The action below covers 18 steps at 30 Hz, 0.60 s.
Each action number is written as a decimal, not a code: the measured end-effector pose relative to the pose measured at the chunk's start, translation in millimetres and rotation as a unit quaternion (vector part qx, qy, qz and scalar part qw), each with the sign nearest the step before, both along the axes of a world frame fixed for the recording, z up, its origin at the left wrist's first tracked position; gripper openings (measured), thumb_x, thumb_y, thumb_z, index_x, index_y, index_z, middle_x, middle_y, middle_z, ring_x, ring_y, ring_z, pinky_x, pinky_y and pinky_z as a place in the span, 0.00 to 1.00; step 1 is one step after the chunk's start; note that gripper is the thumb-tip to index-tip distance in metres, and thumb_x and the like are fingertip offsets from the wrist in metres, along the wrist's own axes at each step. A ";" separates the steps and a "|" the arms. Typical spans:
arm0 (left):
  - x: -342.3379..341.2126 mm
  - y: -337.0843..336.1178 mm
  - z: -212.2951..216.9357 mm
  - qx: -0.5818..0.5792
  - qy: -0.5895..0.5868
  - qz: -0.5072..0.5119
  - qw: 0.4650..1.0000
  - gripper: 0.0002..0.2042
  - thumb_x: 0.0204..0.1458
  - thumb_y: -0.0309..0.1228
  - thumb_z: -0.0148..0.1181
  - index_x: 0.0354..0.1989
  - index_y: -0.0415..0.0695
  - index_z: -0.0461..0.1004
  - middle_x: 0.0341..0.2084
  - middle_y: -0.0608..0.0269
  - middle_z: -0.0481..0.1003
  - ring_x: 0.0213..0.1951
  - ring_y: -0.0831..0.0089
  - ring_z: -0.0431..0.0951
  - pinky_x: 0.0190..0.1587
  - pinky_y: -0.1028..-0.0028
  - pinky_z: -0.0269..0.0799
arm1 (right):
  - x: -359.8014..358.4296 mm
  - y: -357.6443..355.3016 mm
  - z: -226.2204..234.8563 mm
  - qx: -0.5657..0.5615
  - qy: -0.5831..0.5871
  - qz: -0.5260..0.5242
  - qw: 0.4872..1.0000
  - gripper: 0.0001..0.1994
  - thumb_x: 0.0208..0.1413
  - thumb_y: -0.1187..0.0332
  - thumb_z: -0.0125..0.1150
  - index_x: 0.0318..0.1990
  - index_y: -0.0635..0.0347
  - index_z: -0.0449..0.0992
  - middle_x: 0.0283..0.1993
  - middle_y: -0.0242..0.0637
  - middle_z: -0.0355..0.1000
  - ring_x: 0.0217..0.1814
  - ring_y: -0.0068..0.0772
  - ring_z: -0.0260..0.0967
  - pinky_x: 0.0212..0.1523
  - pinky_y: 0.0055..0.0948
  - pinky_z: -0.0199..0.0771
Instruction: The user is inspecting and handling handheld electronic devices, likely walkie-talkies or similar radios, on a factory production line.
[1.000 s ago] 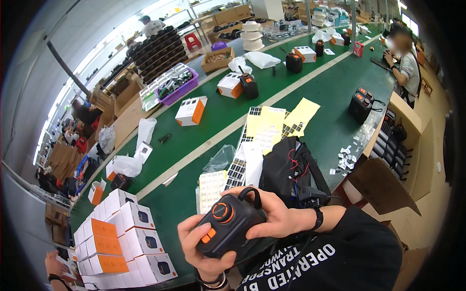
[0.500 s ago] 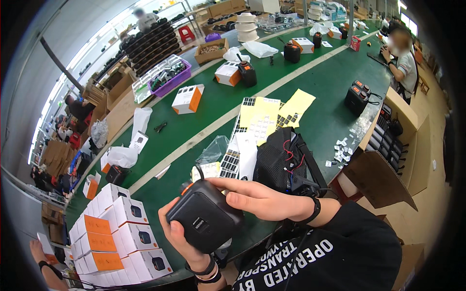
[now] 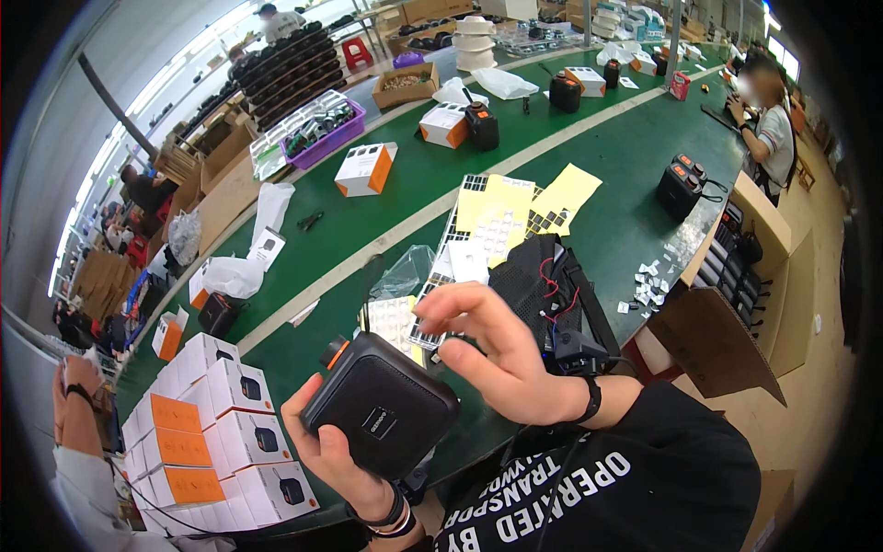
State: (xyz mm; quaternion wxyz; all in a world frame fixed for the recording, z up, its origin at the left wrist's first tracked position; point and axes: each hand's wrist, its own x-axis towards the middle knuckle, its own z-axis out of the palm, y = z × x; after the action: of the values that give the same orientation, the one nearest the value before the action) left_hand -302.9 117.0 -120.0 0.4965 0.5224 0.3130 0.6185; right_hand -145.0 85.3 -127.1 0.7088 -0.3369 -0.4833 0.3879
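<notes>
My left hand (image 3: 342, 467) grips a black box-shaped device (image 3: 391, 397) by its left side and lower edge. The device has rounded corners, an orange-ringed knob (image 3: 337, 351) and a thin strap (image 3: 368, 290) rising from its top. My right hand (image 3: 504, 361) hovers just right of the device, fingers curved and apart, with nothing in it. Behind the hands lie a sheet of pale labels (image 3: 394, 322), yellow sheets (image 3: 570, 198) and sheets of black stickers. A black mesh bag (image 3: 526, 287) with red wires rests beyond my right hand.
White boxes with orange sides (image 3: 246, 386) are stacked at left, next to another person's hand (image 3: 81, 375). An open carton (image 3: 722, 336) of black devices stands at right, near scattered white pieces (image 3: 651, 287). Boxes (image 3: 366, 170) and devices line the green bench's far side.
My right hand has come off the device and lifted to its right. The strap now stands more upright. At far left, the other person's hand has moved up.
</notes>
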 end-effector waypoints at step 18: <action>-10.5 -0.8 -12.2 0.112 0.089 0.137 0.980 0.29 0.44 0.49 0.58 0.46 0.36 0.63 0.39 0.60 0.61 0.39 0.71 0.66 0.41 0.73 0.65 | -31.7 -3.5 2.0 0.289 -0.331 -0.247 0.864 0.10 0.40 0.80 0.65 0.32 0.66 0.72 0.35 0.42 0.74 0.35 0.35 0.72 0.50 0.39 0.70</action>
State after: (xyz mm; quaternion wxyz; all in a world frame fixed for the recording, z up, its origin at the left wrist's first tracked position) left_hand -313.4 116.2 -132.1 0.3155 0.5803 0.3529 0.6627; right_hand -176.6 81.8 -125.1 0.6453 -0.3340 -0.6810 -0.0910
